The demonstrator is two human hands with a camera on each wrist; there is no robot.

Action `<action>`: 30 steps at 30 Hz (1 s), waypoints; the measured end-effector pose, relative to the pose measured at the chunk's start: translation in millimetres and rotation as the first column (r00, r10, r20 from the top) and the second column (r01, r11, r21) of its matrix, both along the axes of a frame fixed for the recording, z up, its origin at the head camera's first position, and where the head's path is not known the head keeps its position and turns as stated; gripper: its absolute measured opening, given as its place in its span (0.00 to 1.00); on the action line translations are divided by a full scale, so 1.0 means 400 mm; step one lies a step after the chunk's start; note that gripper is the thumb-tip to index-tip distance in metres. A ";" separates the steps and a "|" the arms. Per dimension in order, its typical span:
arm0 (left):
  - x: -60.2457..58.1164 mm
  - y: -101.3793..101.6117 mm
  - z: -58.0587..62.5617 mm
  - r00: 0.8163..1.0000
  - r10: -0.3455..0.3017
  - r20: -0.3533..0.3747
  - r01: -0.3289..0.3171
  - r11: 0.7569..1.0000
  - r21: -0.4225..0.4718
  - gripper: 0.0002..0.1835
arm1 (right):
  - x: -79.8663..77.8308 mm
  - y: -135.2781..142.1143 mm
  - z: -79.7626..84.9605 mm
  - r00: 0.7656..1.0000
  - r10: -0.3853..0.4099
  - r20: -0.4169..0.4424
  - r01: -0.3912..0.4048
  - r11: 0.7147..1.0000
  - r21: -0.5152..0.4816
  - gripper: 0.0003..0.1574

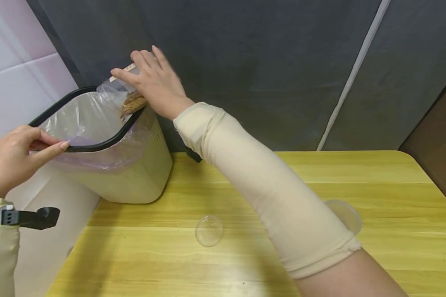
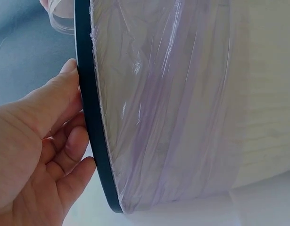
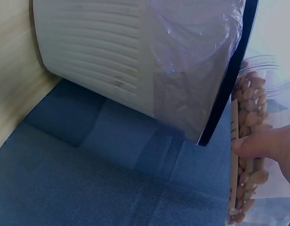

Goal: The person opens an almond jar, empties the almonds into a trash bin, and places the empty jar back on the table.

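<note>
My right hand (image 1: 156, 80) grips a clear plastic jar (image 1: 109, 93), tipped with its mouth over the trash bin (image 1: 141, 173). Brown almond-like nuts (image 3: 251, 106) lie along the jar's lower side, beside a printed label strip (image 3: 234, 155) under the thumb. At the bin's near left edge, my left hand (image 1: 15, 161) pinches the black rim (image 1: 96, 147). In the left wrist view, the left thumb (image 2: 64, 87) lies against that rim and the other fingers are curled beside it. A thin clear-purple liner (image 1: 85, 113) hangs inside the bin and folds over its outside.
A small round clear lid (image 1: 209, 231) lies on the wooden table (image 1: 163, 264). Farther right is a larger translucent disc (image 1: 345, 215), partly hidden by the right forearm. A dark grey fabric partition (image 1: 267, 62) stands behind the bin, and a white wall (image 1: 18, 86) at the left.
</note>
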State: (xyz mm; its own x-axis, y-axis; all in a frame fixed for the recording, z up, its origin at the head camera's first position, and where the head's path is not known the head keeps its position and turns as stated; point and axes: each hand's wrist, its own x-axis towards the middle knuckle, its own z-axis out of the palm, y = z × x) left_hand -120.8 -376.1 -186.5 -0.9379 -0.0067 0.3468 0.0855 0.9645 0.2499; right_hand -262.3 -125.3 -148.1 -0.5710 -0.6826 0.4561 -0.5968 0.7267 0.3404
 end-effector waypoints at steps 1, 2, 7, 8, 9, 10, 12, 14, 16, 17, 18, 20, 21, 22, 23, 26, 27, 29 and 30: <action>-0.001 -0.001 0.000 1.000 0.001 -0.003 -0.001 1.000 0.002 0.15 | 0.000 0.000 0.000 1.000 0.004 -0.005 -0.004 1.000 -0.002 0.38; -0.002 -0.001 0.000 1.000 -0.001 -0.011 0.001 1.000 0.002 0.15 | -0.001 0.001 0.000 1.000 0.006 -0.011 -0.006 1.000 -0.005 0.38; -0.002 0.007 0.000 1.000 -0.021 -0.015 0.022 1.000 0.020 0.14 | -0.001 0.006 -0.002 1.000 0.005 -0.018 -0.005 1.000 -0.012 0.38; -0.001 0.008 0.000 1.000 -0.023 -0.010 0.023 0.999 0.023 0.14 | -0.001 0.007 -0.003 1.000 0.005 -0.023 -0.005 1.000 -0.012 0.38; 0.000 0.009 0.000 1.000 -0.023 -0.005 0.023 0.999 0.027 0.14 | 0.000 0.007 -0.004 1.000 0.005 -0.026 -0.005 1.000 -0.012 0.38; 0.002 0.009 -0.001 1.000 -0.021 -0.005 0.021 0.999 0.029 0.14 | 0.001 0.006 -0.004 0.999 0.007 -0.032 -0.008 1.000 -0.012 0.38; 0.004 0.008 0.000 1.000 -0.016 -0.007 0.016 1.000 0.027 0.14 | 0.003 0.004 -0.004 0.999 0.010 -0.046 -0.010 1.000 -0.009 0.39; 0.005 0.006 -0.001 1.000 -0.012 -0.008 0.012 1.000 0.021 0.14 | 0.005 0.001 -0.004 0.998 0.011 -0.054 -0.012 1.000 -0.004 0.39; 0.005 0.004 0.000 1.000 -0.009 -0.010 0.009 1.000 0.015 0.14 | 0.005 0.000 -0.003 0.998 0.012 -0.057 -0.012 1.000 -0.004 0.39; 0.004 0.003 0.000 1.000 -0.008 -0.009 0.008 1.000 0.013 0.14 | 0.005 -0.001 -0.003 0.998 0.013 -0.059 -0.013 1.000 -0.004 0.39; 0.004 0.003 0.001 1.000 -0.006 -0.009 0.006 1.000 0.011 0.14 | 0.006 -0.001 -0.002 0.998 0.015 -0.060 -0.015 1.000 -0.005 0.39; 0.004 0.003 0.003 1.000 -0.006 -0.010 0.006 1.000 0.007 0.14 | 0.006 -0.002 -0.001 0.998 0.016 -0.064 -0.017 1.000 -0.006 0.39; 0.004 0.003 0.004 1.000 -0.006 -0.011 0.006 1.000 0.006 0.14 | 0.006 -0.002 0.000 0.998 0.017 -0.067 -0.017 1.000 -0.006 0.39; 0.005 0.004 0.005 1.000 -0.008 -0.011 0.008 1.000 0.005 0.14 | 0.007 -0.002 0.001 0.997 0.016 -0.069 -0.016 1.000 -0.004 0.39; 0.005 0.005 0.005 1.000 -0.008 -0.011 0.008 1.000 0.005 0.14 | 0.007 -0.002 0.001 0.997 0.016 -0.071 -0.016 1.000 -0.001 0.40; 0.007 0.007 0.007 1.000 -0.010 -0.012 0.010 1.000 0.005 0.14 | 0.008 -0.001 0.002 0.997 0.016 -0.078 -0.016 1.000 0.004 0.40; 0.008 0.008 0.007 1.000 -0.011 -0.011 0.011 1.000 0.006 0.14 | 0.008 0.000 0.002 0.997 0.016 -0.081 -0.016 1.000 0.007 0.40; 0.007 0.010 0.008 1.000 -0.014 -0.013 0.014 1.000 0.008 0.14 | 0.009 0.002 0.001 0.996 0.016 -0.087 -0.015 1.000 0.014 0.40; 0.007 0.011 0.009 1.000 -0.016 -0.014 0.016 1.000 0.009 0.14 | 0.009 0.003 0.001 0.996 0.016 -0.092 -0.014 1.000 0.018 0.40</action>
